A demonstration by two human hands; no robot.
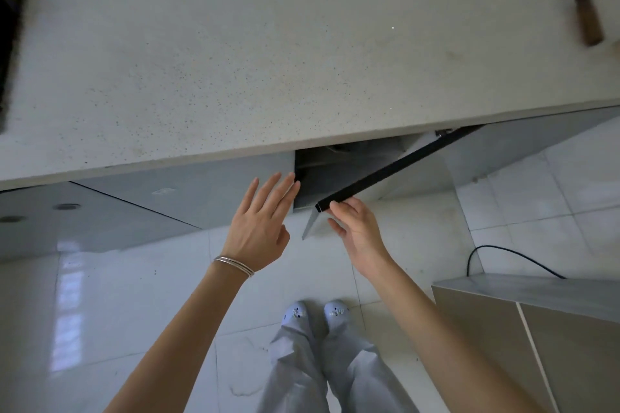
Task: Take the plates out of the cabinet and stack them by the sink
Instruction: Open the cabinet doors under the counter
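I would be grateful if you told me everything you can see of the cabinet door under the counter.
The cabinet door hangs partly open below the pale speckled countertop, swung out toward the person. Its top edge shows as a long black strip; its face looks flat, grey and smooth. A hinge seems to sit at its far end, under the counter. The right hand touches the free corner with its fingertips. The left hand, fingers spread, hovers by the opening without touching the door.

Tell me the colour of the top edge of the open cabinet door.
Black, on the cabinet door top edge; the head view shows it, by the right hand.
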